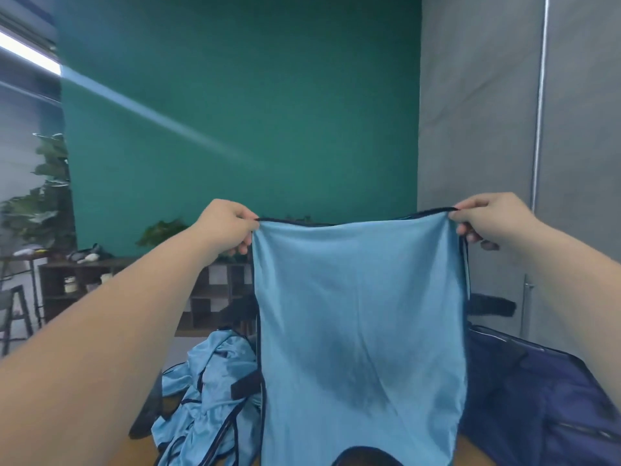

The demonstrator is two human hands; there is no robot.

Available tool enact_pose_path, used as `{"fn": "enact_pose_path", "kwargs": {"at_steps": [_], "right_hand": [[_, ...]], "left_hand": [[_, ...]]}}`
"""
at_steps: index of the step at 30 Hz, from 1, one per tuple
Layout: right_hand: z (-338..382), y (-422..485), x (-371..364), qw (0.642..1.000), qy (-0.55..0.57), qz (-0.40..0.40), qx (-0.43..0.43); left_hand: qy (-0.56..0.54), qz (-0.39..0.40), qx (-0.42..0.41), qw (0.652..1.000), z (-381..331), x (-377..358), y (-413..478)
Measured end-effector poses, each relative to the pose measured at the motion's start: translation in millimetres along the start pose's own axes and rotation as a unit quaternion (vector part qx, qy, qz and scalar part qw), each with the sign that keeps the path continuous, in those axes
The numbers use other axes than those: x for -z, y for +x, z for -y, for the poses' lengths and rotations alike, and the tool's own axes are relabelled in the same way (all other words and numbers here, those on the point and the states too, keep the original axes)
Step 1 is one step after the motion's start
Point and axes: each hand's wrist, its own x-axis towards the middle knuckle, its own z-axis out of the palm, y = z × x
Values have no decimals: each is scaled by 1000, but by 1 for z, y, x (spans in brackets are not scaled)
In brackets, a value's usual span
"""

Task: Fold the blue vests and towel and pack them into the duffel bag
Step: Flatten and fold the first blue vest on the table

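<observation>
A light blue vest (359,314) with dark trim hangs stretched out in front of me, held up by its top edge. My left hand (228,227) pinches its upper left corner and my right hand (487,216) pinches its upper right corner. Below on the left lies a crumpled heap of more light blue vests (208,398). A dark navy duffel bag (537,398) sits at the lower right, partly hidden behind the hanging vest. I cannot make out a towel.
A wooden table surface (141,452) shows at the bottom. Behind stand a dark shelf unit (100,284), a stool (16,314) and plants (43,203) at the left, in front of a green wall (235,112) and a grey wall (470,112).
</observation>
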Motion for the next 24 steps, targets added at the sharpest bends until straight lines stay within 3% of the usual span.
{"fn": "enact_pose_path", "kwargs": {"at_steps": [5, 8, 10, 11, 13, 15, 16, 17, 18, 20, 24], "right_hand": [[12, -8, -14, 964, 198, -147, 104], [18, -13, -35, 928, 243, -209, 188], [6, -3, -53, 933, 224, -216, 180], [-6, 6, -63, 948, 196, -199, 151], [-46, 30, -85, 985, 118, -113, 48], [-88, 50, -104, 994, 67, -1, -84], [-105, 57, -111, 990, 66, 26, -118], [-115, 65, -115, 989, 81, 24, -122], [-118, 74, -118, 990, 101, -6, -103], [-108, 88, -117, 990, 109, -87, -37], [-75, 105, -109, 976, 106, -170, 81]], "left_hand": [[-226, -129, -84, 962, -18, -3, 4], [-255, -187, -121, 941, -21, -20, 15], [-212, -192, -86, 954, -2, -37, 29], [-186, -176, -51, 965, 10, -46, 35], [-83, -46, 71, 993, 38, -69, 44], [12, 78, 175, 981, 59, -96, 46], [-27, 119, 220, 968, 64, -102, 43], [-77, 121, 189, 971, 68, -108, 47], [-122, 67, 161, 977, 72, -112, 57], [-118, -44, 58, 990, 78, -116, 81], [-126, -127, -74, 981, 58, -116, 113]]}}
